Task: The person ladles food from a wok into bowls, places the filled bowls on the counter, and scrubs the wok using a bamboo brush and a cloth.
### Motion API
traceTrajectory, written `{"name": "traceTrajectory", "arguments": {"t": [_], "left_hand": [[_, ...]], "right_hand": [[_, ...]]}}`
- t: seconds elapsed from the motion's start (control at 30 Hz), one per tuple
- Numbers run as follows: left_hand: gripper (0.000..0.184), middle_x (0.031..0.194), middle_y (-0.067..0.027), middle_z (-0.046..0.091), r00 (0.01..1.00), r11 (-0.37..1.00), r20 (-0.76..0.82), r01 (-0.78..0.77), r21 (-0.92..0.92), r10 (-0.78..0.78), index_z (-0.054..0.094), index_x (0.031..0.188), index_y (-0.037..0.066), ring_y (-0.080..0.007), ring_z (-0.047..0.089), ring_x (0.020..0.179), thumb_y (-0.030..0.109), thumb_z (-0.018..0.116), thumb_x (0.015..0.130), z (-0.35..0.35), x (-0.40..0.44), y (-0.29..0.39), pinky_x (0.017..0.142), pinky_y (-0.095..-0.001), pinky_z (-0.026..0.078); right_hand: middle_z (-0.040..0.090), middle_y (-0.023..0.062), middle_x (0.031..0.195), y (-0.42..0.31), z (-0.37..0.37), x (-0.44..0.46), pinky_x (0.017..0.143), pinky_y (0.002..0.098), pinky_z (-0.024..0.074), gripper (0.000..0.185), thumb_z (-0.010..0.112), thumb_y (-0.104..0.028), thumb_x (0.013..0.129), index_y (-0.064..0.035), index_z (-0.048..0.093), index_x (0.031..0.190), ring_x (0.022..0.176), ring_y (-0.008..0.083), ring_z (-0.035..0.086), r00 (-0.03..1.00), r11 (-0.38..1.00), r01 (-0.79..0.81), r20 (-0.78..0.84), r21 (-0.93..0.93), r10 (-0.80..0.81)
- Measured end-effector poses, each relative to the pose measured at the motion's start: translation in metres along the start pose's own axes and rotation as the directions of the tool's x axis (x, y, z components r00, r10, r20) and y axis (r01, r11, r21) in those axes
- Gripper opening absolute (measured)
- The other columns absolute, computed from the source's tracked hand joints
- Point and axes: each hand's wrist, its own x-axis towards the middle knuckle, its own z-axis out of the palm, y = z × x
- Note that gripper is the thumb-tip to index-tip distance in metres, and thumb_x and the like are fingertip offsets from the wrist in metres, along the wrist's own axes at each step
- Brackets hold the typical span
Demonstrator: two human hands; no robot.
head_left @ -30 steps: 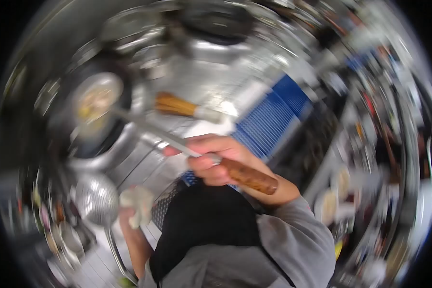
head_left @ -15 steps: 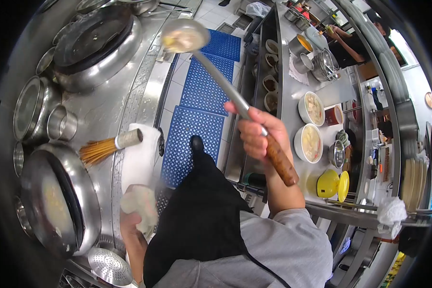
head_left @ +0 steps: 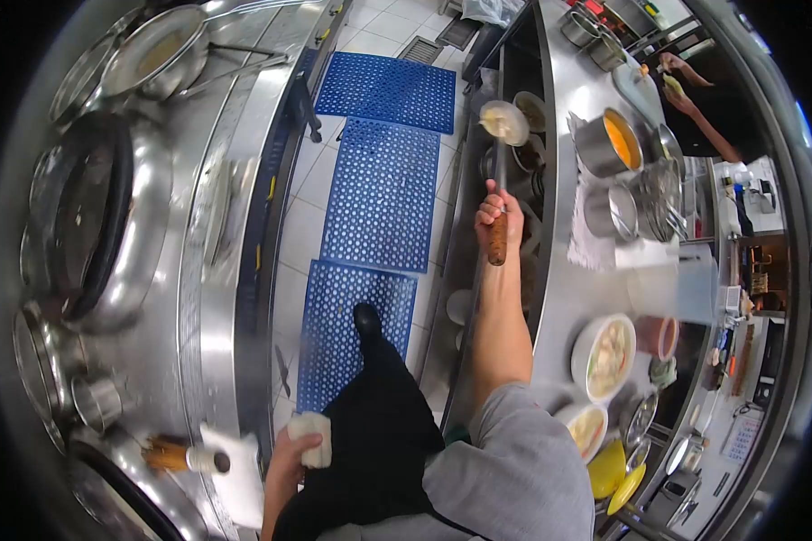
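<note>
My right hand [head_left: 502, 215] is closed round the ladle [head_left: 505, 124], near the top of its brown wooden handle. Pale pieces of food lie in the ladle's bowl, which is over the shelf of bowls at the edge of the right counter. My left hand [head_left: 287, 458] grips a folded white cloth [head_left: 312, 439] beside my black apron. On the right counter stand a white bowl of food [head_left: 604, 359] and a second white bowl [head_left: 583, 427], both nearer to me than the ladle.
Woks, one of them a dark wok [head_left: 86, 212], line the left range. A bamboo brush [head_left: 176, 457] lies by a white towel [head_left: 235, 478]. A pot of orange liquid [head_left: 607, 144] stands on the right counter. Blue mats [head_left: 379, 198] cover the aisle. Another person's hands [head_left: 681, 86] show across the counter.
The ladle with food has swung right, from above the aisle to the right counter's edge. My left hand and cloth have come away from the range, and the view has turned and shifted forward.
</note>
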Motion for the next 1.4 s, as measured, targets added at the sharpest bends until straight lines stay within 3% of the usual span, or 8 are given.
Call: {"name": "traceTrajectory", "arguments": {"t": [0.5,0.63,0.73,0.83,0.97,1.03,1.1,1.4], "left_hand": [[0.053,0.102,-0.0150,0.065,0.927,0.969,-0.285,0.241,-0.053,-0.246,0.054,0.120,-0.003,-0.0298,0.067,0.090,0.008,0.070,0.071,0.021,0.094,0.024,0.081,-0.0419,0.055],[0.052,0.101,-0.0150,0.065,0.932,0.979,-0.299,0.194,-0.064,-0.204,0.053,0.121,-0.004,-0.0292,0.067,0.089,0.009,0.069,0.073,0.025,0.097,0.030,0.080,-0.0410,0.056],[0.050,0.100,-0.0160,0.066,0.949,0.983,-0.272,0.125,-0.135,-0.158,0.053,0.120,-0.005,-0.0283,0.068,0.085,0.009,0.069,0.075,0.037,0.092,0.041,0.075,-0.0405,0.058],[0.055,0.101,-0.0195,0.066,0.978,0.971,-0.150,0.115,-0.210,-0.148,0.049,0.124,-0.006,-0.0313,0.068,0.085,0.008,0.068,0.074,0.042,0.079,0.053,0.074,-0.0438,0.059],[0.059,0.101,-0.0206,0.067,0.989,0.983,-0.141,0.027,-0.184,-0.054,0.049,0.124,-0.006,-0.0315,0.069,0.086,0.007,0.070,0.071,0.033,0.048,0.050,0.074,-0.0445,0.060],[0.059,0.100,-0.0183,0.068,0.987,0.988,-0.151,-0.074,-0.135,0.053,0.052,0.123,-0.004,-0.0287,0.069,0.086,0.006,0.072,0.069,0.024,0.035,0.046,0.076,-0.0423,0.059],[0.057,0.099,-0.0150,0.069,0.966,0.970,-0.168,-0.214,-0.111,0.194,0.055,0.120,-0.003,-0.0251,0.069,0.085,0.005,0.075,0.067,-0.001,0.020,0.022,0.078,-0.0394,0.058],[0.055,0.102,-0.0105,0.067,0.802,0.740,-0.179,-0.596,-0.312,0.570,0.061,0.117,0.000,-0.0188,0.064,0.093,0.014,0.078,0.067,-0.111,-0.146,-0.063,0.083,-0.0313,0.051]], "right_hand": [[0.055,-0.0003,0.063,-0.182,-0.128,0.239,0.048,0.0329,0.0451,0.015,0.060,-0.022,0.092,-0.0116,0.056,0.082,0.052,0.0153,0.056,0.717,0.677,-0.058,-0.503,-0.734,-0.483],[0.063,0.0118,0.070,-0.165,-0.123,0.239,0.057,0.0420,0.0527,0.015,0.061,-0.018,0.087,-0.0036,0.057,0.086,0.059,0.0272,0.064,0.604,0.317,-0.196,-0.369,-0.928,-0.706],[0.068,0.0272,0.084,-0.156,-0.118,0.227,0.073,0.0503,0.0542,0.022,0.058,-0.015,0.082,0.0033,0.060,0.093,0.078,0.0439,0.068,0.560,-0.419,-0.590,0.025,-0.690,-0.828],[0.067,0.0317,0.093,-0.130,-0.102,0.200,0.086,0.0504,0.0503,0.036,0.059,-0.016,0.078,0.0087,0.061,0.104,0.096,0.0519,0.062,0.539,-0.492,-0.518,0.180,-0.699,-0.823],[0.066,0.0219,0.076,-0.075,-0.074,0.153,0.068,0.0472,0.0535,0.026,0.062,-0.018,0.083,0.0050,0.062,0.096,0.075,0.0426,0.065,0.574,-0.480,-0.341,0.225,-0.808,-0.787],[0.059,0.0110,0.064,-0.030,-0.059,0.117,0.050,0.0367,0.0494,0.016,0.067,-0.014,0.085,0.0002,0.062,0.092,0.060,0.0239,0.063,0.742,0.252,-0.039,-0.197,-0.967,-0.641],[0.057,0.0010,0.070,0.030,-0.021,0.065,0.045,0.0255,0.0444,0.015,0.068,-0.010,0.090,-0.0021,0.064,0.102,0.057,0.0100,0.053,0.790,0.478,-0.006,-0.297,-0.878,-0.536],[0.051,0.0027,0.065,0.271,0.166,-0.211,0.038,0.0225,0.0405,0.046,0.058,-0.006,0.094,0.0024,0.044,0.136,0.044,0.0101,0.049,0.947,0.344,0.184,0.261,-0.921,0.190]]}}
